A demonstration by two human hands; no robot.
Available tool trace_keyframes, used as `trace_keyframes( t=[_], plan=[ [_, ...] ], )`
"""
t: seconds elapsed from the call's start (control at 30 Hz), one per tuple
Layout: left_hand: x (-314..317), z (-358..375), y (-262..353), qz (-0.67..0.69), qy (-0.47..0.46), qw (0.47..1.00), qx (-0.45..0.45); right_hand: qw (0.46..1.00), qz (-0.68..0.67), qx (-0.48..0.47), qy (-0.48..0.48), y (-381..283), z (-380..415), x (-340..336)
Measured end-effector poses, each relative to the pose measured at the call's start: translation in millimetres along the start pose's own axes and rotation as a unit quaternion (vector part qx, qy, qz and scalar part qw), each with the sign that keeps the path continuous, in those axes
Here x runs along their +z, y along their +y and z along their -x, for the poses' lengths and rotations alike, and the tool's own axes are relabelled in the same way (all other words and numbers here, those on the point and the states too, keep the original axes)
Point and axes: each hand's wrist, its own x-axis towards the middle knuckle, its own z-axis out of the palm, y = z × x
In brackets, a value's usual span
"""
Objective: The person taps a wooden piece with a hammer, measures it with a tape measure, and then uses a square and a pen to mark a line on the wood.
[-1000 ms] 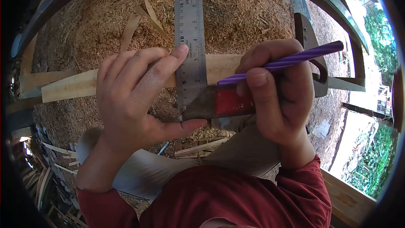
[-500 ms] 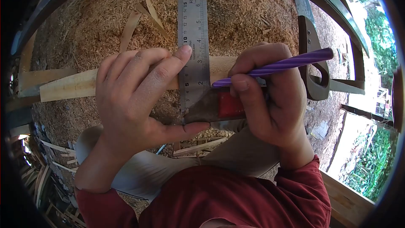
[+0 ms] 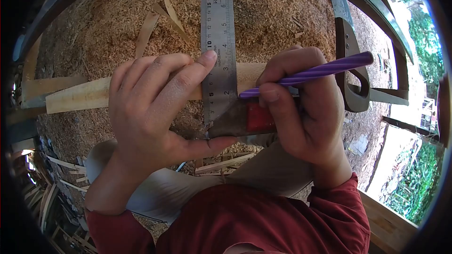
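My left hand (image 3: pixel 150 96) presses a try square (image 3: pixel 217 28) across a pale strip of wood (image 3: pixel 77 95). Its index fingertip rests on the steel blade, and the thumb lies along the lower edge of the grey and red stock. In a writing grip, my right hand (image 3: pixel 303 103) is closed on a purple striped pencil (image 3: pixel 325 68). The pencil's tip touches or nearly touches the blade's right edge, over the wood. My fingers cover part of the wood on both sides of the blade.
A handsaw (image 3: pixel 352 66) lies right of my right hand, its blade pointing away. Sawdust (image 3: pixel 278 9) covers the surface, with thin wood shavings (image 3: pixel 147 33) on it. More offcuts (image 3: pixel 47 197) lie at lower left. A wooden beam (image 3: pixel 388 216) is at lower right.
The whole view has shifted slightly, so everything appears a few pixels farther right. Both hands keep the same grips, and the pencil tip stays at the blade's edge.
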Motion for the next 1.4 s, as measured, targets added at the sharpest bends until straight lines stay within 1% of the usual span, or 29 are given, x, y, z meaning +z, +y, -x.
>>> trace_keyframes(
  t=[0.17, 0.27, 0.33, 0.37, 0.43, 0.53, 0.57, 0.63, 0.67, 0.73, 0.77, 0.87, 0.93, 0.97, 1.03, 1.07, 1.13, 1.27, 1.33, 1.37, 1.4],
  plan=[
    [0.4, -0.1, 0.0, 0.001, 0.001, 1.000, -0.002, 1.000, 0.013, -0.012, -0.001, 0.2, -0.3, 0.1],
    [0.9, -0.1, -0.1, 0.000, 0.002, 1.000, -0.002, 1.000, 0.019, 0.004, 0.016, 0.2, -1.0, 0.1],
    [1.0, -0.2, 0.0, -0.003, 0.004, 1.000, 0.000, 0.998, 0.027, -0.057, 0.003, 6.3, -1.8, -1.3],
    [1.0, -0.2, -0.1, -0.004, 0.004, 1.000, 0.000, 0.998, 0.027, -0.057, 0.003, 5.1, -1.7, -1.0],
    [1.0, 0.2, -0.2, -0.003, 0.004, 1.000, -0.001, 1.000, 0.010, -0.018, 0.013, 0.8, -1.4, 0.0],
    [1.0, 0.1, -0.2, -0.002, 0.003, 1.000, -0.001, 0.999, 0.014, -0.004, 0.031, -0.8, -1.8, 1.6],
    [1.1, 0.2, -0.1, -0.002, 0.004, 1.000, -0.001, 0.999, 0.014, -0.004, 0.031, 0.3, -2.1, 0.3],
    [1.1, 0.3, 0.2, 0.001, 0.004, 1.000, -0.002, 0.998, 0.039, -0.056, -0.003, 3.2, -2.9, -3.2],
    [0.9, 0.2, 0.3, 0.001, 0.004, 1.000, -0.002, 0.998, 0.039, -0.056, -0.002, 2.7, -2.4, -1.8],
    [0.3, -0.2, 0.6, 0.002, 0.002, 1.000, -0.005, 0.999, 0.027, -0.008, 0.039, 0.8, -0.9, 2.2],
    [0.1, -0.4, 0.8, 0.002, 0.002, 1.000, -0.004, 0.999, 0.027, -0.008, 0.039, 1.2, -0.8, 1.2],
    [-1.2, -0.6, 1.0, 0.000, 0.000, 1.000, -0.004, 0.999, 0.037, -0.030, 0.022, 3.8, -3.7, -2.8],
    [-1.5, -0.9, 1.7, 0.005, -0.003, 1.000, -0.009, 0.994, 0.070, -0.087, -0.006, 2.9, -7.2, -5.4],
    [-1.3, -0.8, 1.5, 0.005, -0.003, 1.000, -0.009, 0.994, 0.070, -0.087, -0.005, 3.0, -6.8, -4.6],
    [-0.3, -0.2, 1.2, 0.004, 0.001, 1.000, -0.007, 0.998, 0.056, -0.036, 0.022, 3.2, -5.2, -2.6],
    [-0.1, -0.2, 1.2, 0.004, 0.001, 1.000, -0.006, 0.998, 0.057, -0.036, 0.022, 3.7, -5.7, -3.7],
    [0.1, -0.3, 1.0, 0.003, 0.006, 1.000, -0.004, 0.992, 0.086, -0.089, 0.010, 5.3, -8.2, -6.7],
    [0.8, -0.3, 0.7, 0.005, 0.006, 1.000, -0.003, 0.992, 0.085, -0.095, 0.005, 3.5, -7.4, -5.3],
    [-0.5, -0.8, 1.4, 0.007, -0.002, 1.000, -0.008, 1.000, 0.005, -0.012, 0.022, 1.5, -6.3, -3.3],
    [-0.6, -0.7, 1.2, 0.007, -0.002, 1.000, -0.008, 1.000, 0.005, -0.012, 0.022, 2.9, -6.7, -3.7],
    [-0.9, -0.3, 0.8, 0.004, -0.001, 1.000, -0.007, 0.997, 0.045, -0.052, 0.019, 5.5, -7.5, -4.5]
  ],
)
